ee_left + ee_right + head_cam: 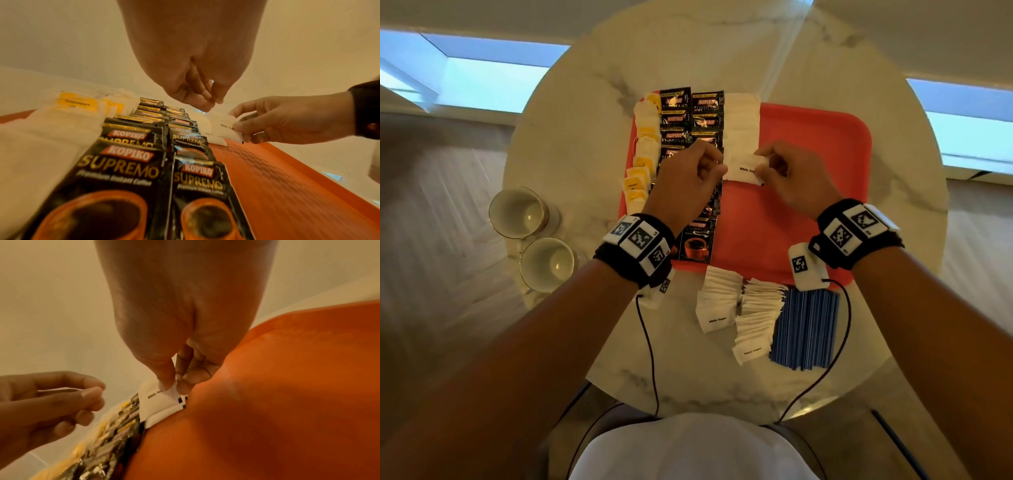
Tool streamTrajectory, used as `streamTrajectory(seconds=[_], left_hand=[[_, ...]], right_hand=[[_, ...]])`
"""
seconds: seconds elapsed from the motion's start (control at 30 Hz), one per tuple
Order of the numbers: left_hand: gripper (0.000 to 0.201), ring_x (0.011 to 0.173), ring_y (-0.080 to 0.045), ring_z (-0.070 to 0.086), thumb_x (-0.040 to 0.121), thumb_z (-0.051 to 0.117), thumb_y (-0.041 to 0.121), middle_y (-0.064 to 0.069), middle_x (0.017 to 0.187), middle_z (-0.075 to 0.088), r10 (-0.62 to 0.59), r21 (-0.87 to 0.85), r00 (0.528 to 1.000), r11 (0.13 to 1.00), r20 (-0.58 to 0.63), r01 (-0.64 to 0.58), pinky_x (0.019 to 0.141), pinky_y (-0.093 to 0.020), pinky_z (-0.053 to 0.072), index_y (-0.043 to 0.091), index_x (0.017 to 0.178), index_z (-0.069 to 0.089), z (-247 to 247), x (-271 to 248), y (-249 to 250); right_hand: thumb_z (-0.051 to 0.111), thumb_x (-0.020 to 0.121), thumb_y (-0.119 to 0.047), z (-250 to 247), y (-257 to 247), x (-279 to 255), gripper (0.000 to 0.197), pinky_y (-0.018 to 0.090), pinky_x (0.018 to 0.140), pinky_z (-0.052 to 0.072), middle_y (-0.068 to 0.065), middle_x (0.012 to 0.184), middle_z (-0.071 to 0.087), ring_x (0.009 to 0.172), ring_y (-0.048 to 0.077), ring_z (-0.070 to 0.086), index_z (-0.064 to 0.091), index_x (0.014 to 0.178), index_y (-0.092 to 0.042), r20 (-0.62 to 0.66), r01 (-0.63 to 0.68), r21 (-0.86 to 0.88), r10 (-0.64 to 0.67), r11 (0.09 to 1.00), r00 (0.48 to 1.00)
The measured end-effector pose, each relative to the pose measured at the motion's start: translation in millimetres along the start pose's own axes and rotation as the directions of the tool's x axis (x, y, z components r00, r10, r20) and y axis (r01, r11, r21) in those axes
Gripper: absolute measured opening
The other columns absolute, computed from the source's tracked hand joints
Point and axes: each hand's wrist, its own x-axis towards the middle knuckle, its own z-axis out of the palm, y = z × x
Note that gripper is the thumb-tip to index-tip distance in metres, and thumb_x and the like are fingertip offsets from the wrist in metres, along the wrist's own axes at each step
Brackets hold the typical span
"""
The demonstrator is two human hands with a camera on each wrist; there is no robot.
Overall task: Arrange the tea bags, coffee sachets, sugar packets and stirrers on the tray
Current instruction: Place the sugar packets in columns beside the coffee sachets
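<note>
Sugar is what I have in hand: my right hand pinches a small white paper packet printed "White Sugar" by its right edge, thumb on top and fingertips beneath, holding it low over the flat red plastic tray at the near end of a column of white sugar packets already laid there. My left hand hovers just to the left of that packet, fingers loosely curled with thumb and forefinger close together; in the wrist views it grips nothing, and I cannot tell from the head view whether its thumb tip touches the packet's left edge. To the left of the sugar column lie two columns of black Kopiko Supremo instant coffee sachets, overlapping like shingles, and at the tray's left edge a column of white tea bags with yellow tags. The tray sits on a round white marble-patterned table. On the table just in front of the tray lie loose piles of more white sugar packets and, touching their right side, a bundle of dark blue stirrers. Two white cups with gold rims stand on the table's left edge, well apart from the tray.
</note>
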Motion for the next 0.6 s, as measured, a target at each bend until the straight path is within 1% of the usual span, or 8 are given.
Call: streamTrajectory(seconds=[0.07, 0.13, 0.2, 0.27, 0.33, 0.4, 0.53, 0.6], left_hand=[[0.015, 0.074, -0.004, 0.059, 0.093, 0.065, 0.022, 0.007, 0.084, 0.063, 0.011, -0.001, 1.0, 1.0, 0.016, -0.011, 0.069, -0.008, 0.045, 0.013, 0.105, 0.062, 0, -8, -3], [0.015, 0.074, -0.006, 0.059, 0.093, 0.065, 0.022, 0.006, 0.084, 0.063, 0.025, 0.01, 0.999, 1.0, 0.029, -0.025, 0.068, -0.01, 0.046, 0.013, 0.105, 0.062, 0, -18, -8], [0.015, 0.075, -0.008, 0.06, 0.093, 0.065, 0.022, 0.005, 0.084, 0.063, 0.028, 0.031, 0.999, 0.999, 0.037, -0.029, 0.069, -0.013, 0.048, 0.013, 0.105, 0.062, 0, -28, -13], [0.015, 0.074, -0.01, 0.06, 0.093, 0.066, 0.021, 0.003, 0.083, 0.064, 0.023, 0.037, 0.999, 0.999, 0.038, -0.025, 0.069, -0.016, 0.05, 0.013, 0.104, 0.062, -1, -39, -17], [0.014, 0.074, -0.011, 0.06, 0.093, 0.067, 0.02, 0.001, 0.083, 0.065, 0.018, 0.032, 0.999, 0.999, 0.036, -0.019, 0.069, -0.02, 0.051, 0.012, 0.102, 0.062, -1, -50, -19], [0.014, 0.074, -0.011, 0.061, 0.093, 0.066, 0.02, 0.001, 0.084, 0.065, 0.002, 0.035, 0.999, 0.999, 0.033, -0.003, 0.069, -0.02, 0.051, 0.012, 0.102, 0.063, -3, -60, -20], [0.014, 0.075, -0.008, 0.06, 0.092, 0.067, 0.021, 0.003, 0.084, 0.065, -0.073, 0.039, 0.996, 0.997, 0.051, 0.071, 0.069, -0.016, 0.05, 0.013, 0.103, 0.064, -5, -75, -22], [0.013, 0.074, -0.006, 0.059, 0.092, 0.067, 0.021, 0.005, 0.084, 0.064, -0.093, 0.029, 0.994, 0.995, 0.063, 0.091, 0.067, -0.013, 0.049, 0.014, 0.102, 0.064, -7, -83, -21]], right_hand=[[0.063, 0.097, -0.022, 4, 6, 4, 0.024, 0.008, 0.067, 0.038, -0.002, 0.093, 0.061, 0.082, 0.012, 0.055, 0.064, 0.119, -0.015, 0.017, -0.02, -0.065, 0.021, 0.998, 1.0], [0.066, 0.095, -0.022, 9, 9, 8, 0.024, 0.01, 0.066, 0.039, -0.001, 0.09, 0.06, 0.081, 0.012, 0.055, 0.065, 0.118, -0.015, 0.022, -0.051, -0.078, 0.053, 0.996, 0.998], [0.069, 0.092, -0.02, 14, 11, 12, 0.024, 0.012, 0.067, 0.042, -0.001, 0.086, 0.059, 0.078, 0.012, 0.055, 0.065, 0.114, -0.014, 0.002, -0.073, -0.046, 0.073, 0.996, 0.997], [0.072, 0.09, -0.02, 18, 11, 15, 0.024, 0.007, 0.064, 0.042, 0.0, 0.084, 0.06, 0.075, 0.011, 0.055, 0.065, 0.111, -0.013, -0.022, -0.092, -0.01, 0.091, 0.996, 0.996], [0.074, 0.088, -0.018, 20, 9, 16, 0.024, 0.006, 0.064, 0.042, 0.002, 0.085, 0.061, 0.075, 0.011, 0.056, 0.064, 0.109, -0.013, -0.039, -0.107, 0.013, 0.108, 0.994, 0.993], [0.075, 0.087, -0.017, 21, 8, 17, 0.024, 0.009, 0.065, 0.043, 0.004, 0.086, 0.063, 0.075, 0.011, 0.057, 0.064, 0.108, -0.011, -0.055, -0.106, 0.026, 0.108, 0.994, 0.993], [0.075, 0.086, -0.015, 23, 3, 14, 0.024, 0.023, 0.068, 0.047, 0.006, 0.088, 0.062, 0.074, 0.012, 0.054, 0.063, 0.106, -0.009, -0.075, -0.135, 0.045, 0.138, 0.99, 0.988], [0.073, 0.086, -0.014, 21, -1, 10, 0.023, 0.024, 0.068, 0.045, 0.006, 0.09, 0.06, 0.075, 0.012, 0.052, 0.062, 0.105, -0.008, -0.111, -0.137, 0.039, 0.14, 0.99, 0.984]])
